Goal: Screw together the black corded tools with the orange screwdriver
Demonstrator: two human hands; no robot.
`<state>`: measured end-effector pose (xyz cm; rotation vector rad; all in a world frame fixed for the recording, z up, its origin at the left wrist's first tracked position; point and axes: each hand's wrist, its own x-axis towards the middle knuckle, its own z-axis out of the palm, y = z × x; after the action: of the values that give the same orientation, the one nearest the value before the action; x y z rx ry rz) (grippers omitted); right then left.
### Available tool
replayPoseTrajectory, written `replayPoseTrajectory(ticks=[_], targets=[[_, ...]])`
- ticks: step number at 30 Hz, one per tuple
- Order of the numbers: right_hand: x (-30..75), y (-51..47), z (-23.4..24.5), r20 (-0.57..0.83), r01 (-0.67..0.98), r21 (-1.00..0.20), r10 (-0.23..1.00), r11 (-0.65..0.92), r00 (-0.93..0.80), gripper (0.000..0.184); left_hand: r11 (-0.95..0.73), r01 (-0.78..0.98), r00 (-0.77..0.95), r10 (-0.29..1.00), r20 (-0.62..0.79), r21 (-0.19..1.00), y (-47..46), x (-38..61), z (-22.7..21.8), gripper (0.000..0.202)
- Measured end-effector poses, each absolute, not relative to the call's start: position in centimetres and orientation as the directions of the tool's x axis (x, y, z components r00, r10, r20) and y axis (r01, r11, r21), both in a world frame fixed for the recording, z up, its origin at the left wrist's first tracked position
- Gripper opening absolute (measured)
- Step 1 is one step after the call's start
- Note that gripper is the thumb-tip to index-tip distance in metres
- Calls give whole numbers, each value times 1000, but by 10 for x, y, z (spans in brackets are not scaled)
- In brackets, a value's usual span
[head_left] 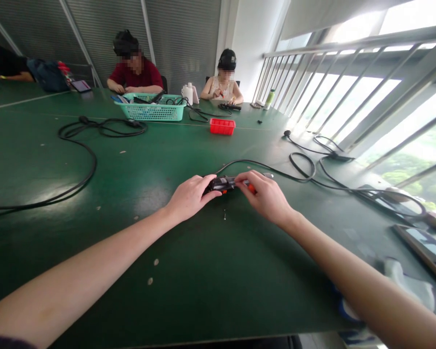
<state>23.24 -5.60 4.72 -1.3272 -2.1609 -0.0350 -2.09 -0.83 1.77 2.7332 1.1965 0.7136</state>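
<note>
A black corded tool (223,183) with a small orange part on its near side lies low over the green table. My left hand (192,196) is closed round its left end, thumb towards me. At its right side, my right hand (263,194) has its fingers pinched together on a slim thing with an orange part (252,188), mostly hidden by the fingers. Some metal shows just beyond the right knuckles. Small screws (224,214) lie on the table just in front of the tool.
Black cable (301,178) loops away to the right; another cable (94,125) coils at left. Farther back stand a red bin (222,127) and a turquoise basket (152,112) of tools. Two people sit across the table (189,291). A railing (327,82) runs along the right.
</note>
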Motion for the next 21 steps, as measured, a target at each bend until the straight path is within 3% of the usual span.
replayPoseTrajectory(ticks=[6, 12, 21], targets=[[221, -53, 41, 550, 812, -342, 801, 473, -235, 16, -740, 637, 616, 657, 435, 216, -10, -20, 18, 54], [216, -50, 37, 563, 835, -336, 804, 436, -194, 21, -756, 624, 626, 635, 452, 198, -10, -20, 18, 54], [226, -52, 33, 508, 857, -112, 770, 503, -386, 34, -678, 687, 567, 724, 392, 260, -8, -21, 17, 51]])
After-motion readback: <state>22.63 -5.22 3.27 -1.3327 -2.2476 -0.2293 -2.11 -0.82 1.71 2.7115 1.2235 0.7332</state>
